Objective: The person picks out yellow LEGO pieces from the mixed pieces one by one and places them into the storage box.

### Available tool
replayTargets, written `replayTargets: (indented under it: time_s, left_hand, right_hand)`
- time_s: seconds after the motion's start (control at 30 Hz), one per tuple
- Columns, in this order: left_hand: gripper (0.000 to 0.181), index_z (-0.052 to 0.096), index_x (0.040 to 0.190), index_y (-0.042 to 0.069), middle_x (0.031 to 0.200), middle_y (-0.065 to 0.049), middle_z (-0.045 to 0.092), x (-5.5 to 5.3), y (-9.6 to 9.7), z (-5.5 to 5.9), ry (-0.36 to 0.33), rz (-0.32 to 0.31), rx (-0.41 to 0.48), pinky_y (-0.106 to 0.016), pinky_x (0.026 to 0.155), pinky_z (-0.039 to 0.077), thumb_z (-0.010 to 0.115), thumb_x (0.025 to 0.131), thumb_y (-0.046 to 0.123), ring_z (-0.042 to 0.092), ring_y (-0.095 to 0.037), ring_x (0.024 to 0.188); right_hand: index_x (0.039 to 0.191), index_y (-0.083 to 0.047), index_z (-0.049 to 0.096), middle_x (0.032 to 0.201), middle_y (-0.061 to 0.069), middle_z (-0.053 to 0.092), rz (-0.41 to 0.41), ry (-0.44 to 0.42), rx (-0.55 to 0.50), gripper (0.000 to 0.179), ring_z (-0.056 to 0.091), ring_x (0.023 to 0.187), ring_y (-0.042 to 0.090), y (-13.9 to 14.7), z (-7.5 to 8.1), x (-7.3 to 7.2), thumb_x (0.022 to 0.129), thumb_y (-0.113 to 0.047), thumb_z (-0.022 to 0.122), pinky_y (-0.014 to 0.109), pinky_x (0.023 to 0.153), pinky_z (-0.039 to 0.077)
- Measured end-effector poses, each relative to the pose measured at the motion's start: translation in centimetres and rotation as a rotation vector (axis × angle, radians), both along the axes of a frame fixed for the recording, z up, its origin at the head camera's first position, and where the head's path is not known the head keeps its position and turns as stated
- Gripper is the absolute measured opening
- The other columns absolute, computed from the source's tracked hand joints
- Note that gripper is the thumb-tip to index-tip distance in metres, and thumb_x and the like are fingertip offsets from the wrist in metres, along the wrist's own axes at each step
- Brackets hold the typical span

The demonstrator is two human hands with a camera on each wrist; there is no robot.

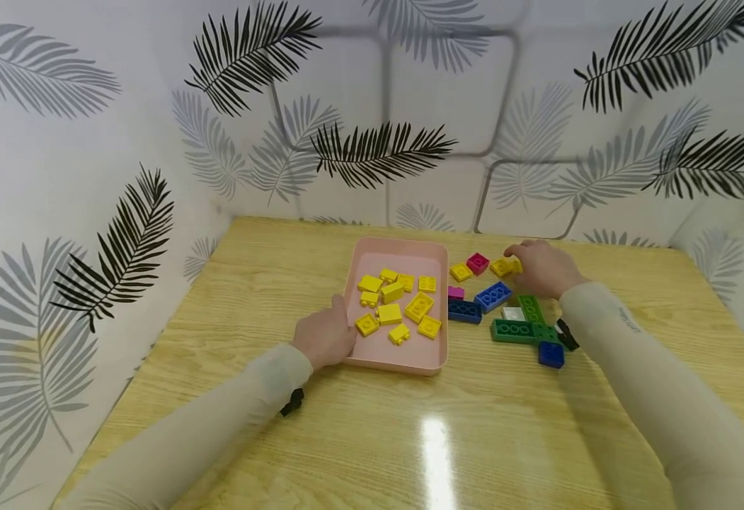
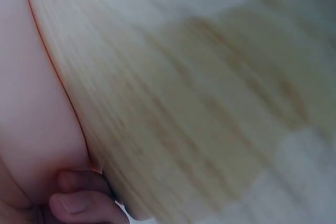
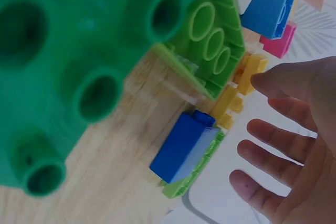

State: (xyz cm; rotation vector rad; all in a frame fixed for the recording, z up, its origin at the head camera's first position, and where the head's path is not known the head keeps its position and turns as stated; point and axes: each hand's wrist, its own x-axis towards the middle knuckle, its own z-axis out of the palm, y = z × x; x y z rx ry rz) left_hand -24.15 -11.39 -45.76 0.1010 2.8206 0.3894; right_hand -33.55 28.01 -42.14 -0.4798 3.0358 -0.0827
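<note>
A pink tray [image 1: 397,358] holds several yellow bricks [image 1: 389,314]. My left hand [image 1: 325,333] grips its left wall near the front corner; in the left wrist view curled fingers [image 2: 86,205] show against the pink wall. At the right, my right hand [image 1: 544,268] reaches over yellow bricks [image 1: 502,266] on the table. The right wrist view has its fingers spread and relaxed, the thumb close to a yellow brick [image 3: 252,73]. Whether they touch, I cannot tell. A blue brick [image 3: 181,148] and a light green one [image 3: 197,166] stand near the fingertips.
Between tray and right hand lie a red brick [image 1: 478,263], another yellow brick [image 1: 461,272], a pink brick [image 1: 455,292] and blue bricks [image 1: 493,296]. Green bricks [image 1: 513,331], a white brick [image 1: 512,313] and a dark blue brick [image 1: 551,354] sit by the right wrist. A patterned wall [image 1: 346,191] backs the table.
</note>
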Motion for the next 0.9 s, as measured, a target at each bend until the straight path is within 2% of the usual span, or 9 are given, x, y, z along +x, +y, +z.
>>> replayTargets:
  time_s: [0.17,0.3,0.6,0.77,0.9]
  left_hand:
    - [0.038,0.038,0.126,0.004,0.07,-0.004,0.06,0.1,0.0,0.0,-0.01,0.006,0.007,-0.031,0.047,0.037,0.049,0.097,0.028,0.054,-0.02,0.054]
    - [0.038,0.039,0.126,0.005,0.07,-0.005,0.059,0.0,0.0,-0.1,-0.006,0.006,0.006,-0.031,0.048,0.037,0.049,0.097,0.028,0.054,-0.02,0.055]
    - [0.039,0.039,0.125,0.004,0.068,-0.004,0.057,0.0,0.0,0.1,0.011,-0.006,-0.009,-0.031,0.047,0.036,0.05,0.097,0.03,0.053,-0.02,0.054]
    - [0.039,0.039,0.123,0.004,0.068,-0.004,0.056,0.0,0.0,0.0,0.019,-0.008,-0.019,-0.031,0.046,0.036,0.05,0.097,0.03,0.052,-0.02,0.053]
    - [0.039,0.039,0.123,0.004,0.067,-0.004,0.056,-0.1,-0.1,0.0,0.018,-0.007,-0.017,-0.03,0.046,0.036,0.05,0.096,0.03,0.052,-0.02,0.052]
  right_hand:
    - [0.142,-0.001,0.052,0.141,0.028,0.054,-0.017,-0.036,0.042,0.055,0.05,0.125,0.05,0.4,-0.8,-0.6,0.095,-0.027,0.065,0.072,0.099,0.038]
    - [0.141,-0.002,0.054,0.14,0.027,0.055,-0.028,-0.045,0.054,0.054,0.048,0.126,0.05,0.6,-1.2,-0.8,0.096,-0.031,0.063,0.077,0.098,0.031]
    - [0.133,-0.005,0.062,0.132,0.024,0.062,-0.024,-0.015,0.063,0.046,0.051,0.118,0.047,0.6,-1.4,-0.5,0.095,-0.031,0.066,0.075,0.093,0.033]
    - [0.129,-0.005,0.064,0.129,0.023,0.064,-0.027,0.01,0.044,0.04,0.051,0.115,0.045,0.4,-1.3,-0.1,0.092,-0.021,0.068,0.073,0.093,0.032]
    - [0.129,-0.005,0.064,0.127,0.023,0.065,-0.02,0.042,0.032,0.04,0.054,0.113,0.045,0.3,-1.0,0.1,0.092,-0.02,0.068,0.071,0.092,0.036]
